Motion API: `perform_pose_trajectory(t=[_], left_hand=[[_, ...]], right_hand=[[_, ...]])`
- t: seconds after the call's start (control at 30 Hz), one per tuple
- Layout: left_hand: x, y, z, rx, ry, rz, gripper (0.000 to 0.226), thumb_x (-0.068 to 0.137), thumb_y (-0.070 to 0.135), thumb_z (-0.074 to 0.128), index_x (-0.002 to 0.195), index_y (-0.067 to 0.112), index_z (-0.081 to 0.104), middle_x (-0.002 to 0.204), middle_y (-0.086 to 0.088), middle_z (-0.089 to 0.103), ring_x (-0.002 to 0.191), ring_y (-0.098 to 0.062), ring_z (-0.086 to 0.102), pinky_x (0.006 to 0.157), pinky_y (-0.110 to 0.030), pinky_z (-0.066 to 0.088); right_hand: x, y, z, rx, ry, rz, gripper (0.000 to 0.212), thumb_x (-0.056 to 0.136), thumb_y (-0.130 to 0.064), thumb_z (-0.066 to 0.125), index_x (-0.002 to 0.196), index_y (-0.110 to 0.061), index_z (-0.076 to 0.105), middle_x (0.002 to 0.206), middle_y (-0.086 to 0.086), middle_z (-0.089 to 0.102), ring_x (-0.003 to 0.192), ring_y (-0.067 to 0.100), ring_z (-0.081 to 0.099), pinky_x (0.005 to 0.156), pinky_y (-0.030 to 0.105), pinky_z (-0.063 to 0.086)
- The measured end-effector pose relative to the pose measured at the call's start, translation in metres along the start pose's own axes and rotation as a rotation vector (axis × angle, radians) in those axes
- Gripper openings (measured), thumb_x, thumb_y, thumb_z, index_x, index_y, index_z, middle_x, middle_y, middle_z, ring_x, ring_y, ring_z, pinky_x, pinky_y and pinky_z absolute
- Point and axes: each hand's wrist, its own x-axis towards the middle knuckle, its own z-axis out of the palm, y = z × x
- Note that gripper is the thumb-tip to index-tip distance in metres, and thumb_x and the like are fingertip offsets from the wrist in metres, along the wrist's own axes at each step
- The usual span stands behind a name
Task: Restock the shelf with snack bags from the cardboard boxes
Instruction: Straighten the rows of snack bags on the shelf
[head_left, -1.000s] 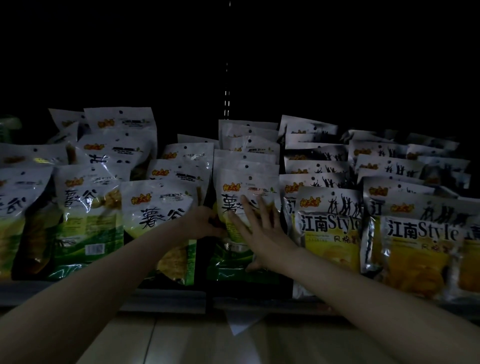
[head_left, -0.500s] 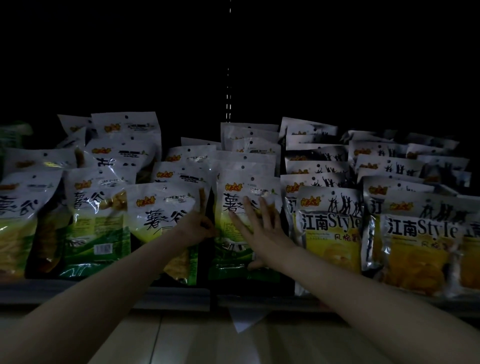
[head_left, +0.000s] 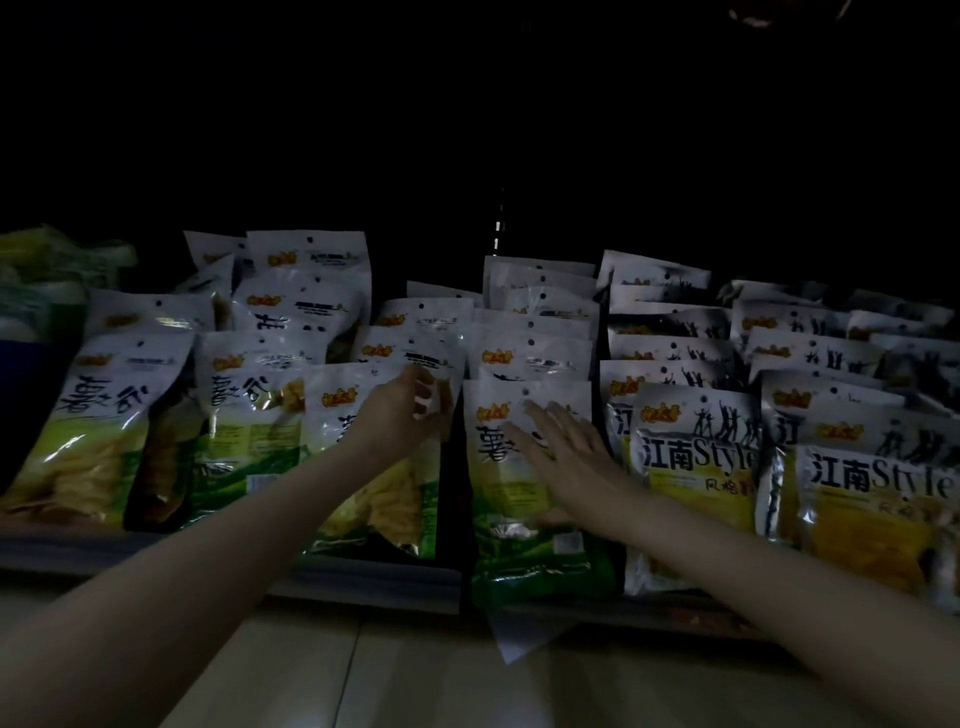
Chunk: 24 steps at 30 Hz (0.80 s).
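A dim shelf (head_left: 374, 581) holds rows of green-and-white snack bags on the left and yellow "Style" bags (head_left: 696, 467) on the right. My left hand (head_left: 400, 415) grips the top right corner of a front-row green bag (head_left: 374, 499), its fingers curled over the bag's edge. My right hand (head_left: 566, 452) lies flat with spread fingers on the neighbouring front green bag (head_left: 519, 545), which leans back against the row behind it. No cardboard box is in view.
More bags stand stacked in rows toward the dark back of the shelf. A white paper tag (head_left: 519, 636) hangs below the shelf's front edge. Pale floor tiles (head_left: 415, 680) lie beneath. A green package (head_left: 47, 260) sits at the far left.
My left hand has risen from the gap between the two front bags to the top corner of the left one. My right hand stays pressed on the same bag.
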Motion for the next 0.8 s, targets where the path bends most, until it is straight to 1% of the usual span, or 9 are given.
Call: perform_pose_trajectory(t=[0.13, 0.2, 0.27, 0.4, 0.5, 0.57, 0.63, 0.7, 0.8], left_hand=[[-0.002, -0.024, -0.015, 0.111, -0.068, 0.057, 0.054, 0.087, 0.016, 0.063, 0.134, 0.006, 0.038, 0.133, -0.014, 0.047, 0.119, -0.029, 0.049, 0.086, -0.036, 0.048], [0.001, -0.039, -0.026, 0.13, -0.085, 0.093, 0.065, 0.085, 0.02, 0.067, 0.138, 0.007, 0.034, 0.137, -0.015, 0.042, 0.122, -0.033, 0.045, 0.089, -0.042, 0.047], [0.005, -0.055, -0.038, 0.216, -0.067, 0.119, 0.074, 0.081, 0.028, 0.071, 0.141, 0.009, 0.033, 0.139, -0.015, 0.04, 0.124, -0.035, 0.041, 0.09, -0.04, 0.043], [0.016, -0.073, -0.05, 0.373, -0.069, -0.006, 0.097, 0.073, 0.061, 0.064, 0.147, 0.016, 0.022, 0.149, -0.013, 0.028, 0.137, -0.036, 0.023, 0.107, -0.051, 0.027], [0.023, -0.07, -0.052, 0.444, -0.024, -0.124, 0.071, 0.084, 0.043, 0.063, 0.143, 0.019, 0.029, 0.144, -0.013, 0.038, 0.134, -0.035, 0.029, 0.107, -0.047, 0.027], [0.03, -0.068, -0.053, 0.361, 0.02, -0.095, 0.049, 0.089, 0.023, 0.06, 0.134, 0.016, 0.041, 0.133, -0.015, 0.05, 0.124, -0.036, 0.041, 0.1, -0.043, 0.037], [0.037, -0.069, -0.052, 0.241, 0.068, -0.029, 0.041, 0.089, 0.008, 0.056, 0.128, 0.012, 0.048, 0.126, -0.017, 0.055, 0.116, -0.036, 0.045, 0.091, -0.04, 0.043], [0.04, -0.071, -0.051, 0.254, 0.116, 0.027, 0.044, 0.088, 0.009, 0.057, 0.13, 0.011, 0.047, 0.126, -0.014, 0.054, 0.117, -0.035, 0.042, 0.092, -0.041, 0.041], [0.045, -0.076, -0.052, 0.317, 0.128, 0.013, 0.058, 0.089, 0.025, 0.059, 0.14, 0.014, 0.035, 0.134, -0.013, 0.045, 0.126, -0.032, 0.035, 0.101, -0.041, 0.034]], right_hand=[[0.028, -0.007, -0.005, 0.031, 0.085, -0.006, 0.098, 0.09, -0.027, 0.062, 0.145, -0.034, -0.019, 0.15, -0.001, -0.033, 0.141, 0.028, -0.024, 0.116, 0.054, -0.003], [0.041, -0.016, -0.013, 0.072, 0.083, -0.01, 0.101, 0.082, -0.049, 0.064, 0.146, -0.035, -0.014, 0.151, -0.003, -0.032, 0.141, 0.027, -0.024, 0.116, 0.055, -0.005], [0.049, -0.025, -0.019, 0.13, 0.059, -0.009, 0.105, 0.075, -0.064, 0.06, 0.149, -0.031, -0.008, 0.154, 0.0, -0.026, 0.142, 0.024, -0.024, 0.114, 0.049, -0.01], [0.06, -0.031, -0.036, 0.305, 0.128, 0.044, 0.097, 0.08, -0.059, 0.058, 0.15, -0.026, 0.0, 0.157, -0.001, -0.011, 0.144, 0.018, -0.012, 0.117, 0.04, -0.006], [0.072, -0.033, -0.049, 0.474, 0.143, 0.078, 0.095, 0.082, -0.052, 0.06, 0.15, -0.021, 0.001, 0.158, -0.001, -0.003, 0.145, 0.016, -0.003, 0.116, 0.033, 0.003], [0.083, -0.04, -0.053, 0.479, 0.119, 0.058, 0.096, 0.082, -0.051, 0.063, 0.15, -0.02, 0.002, 0.158, -0.001, -0.001, 0.145, 0.017, -0.001, 0.116, 0.032, 0.007], [0.097, -0.047, -0.055, 0.464, 0.118, 0.034, 0.092, 0.083, -0.049, 0.062, 0.15, -0.02, 0.006, 0.158, 0.0, 0.003, 0.145, 0.018, 0.002, 0.116, 0.032, 0.009], [0.117, -0.05, -0.063, 0.463, 0.161, 0.021, 0.078, 0.089, -0.044, 0.057, 0.149, -0.016, 0.016, 0.156, 0.002, 0.013, 0.144, 0.018, 0.011, 0.114, 0.029, 0.014], [0.157, -0.043, -0.081, 0.414, 0.247, 0.03, 0.06, 0.096, -0.038, 0.047, 0.146, -0.011, 0.027, 0.15, 0.006, 0.028, 0.137, 0.022, 0.028, 0.11, 0.029, 0.024]])
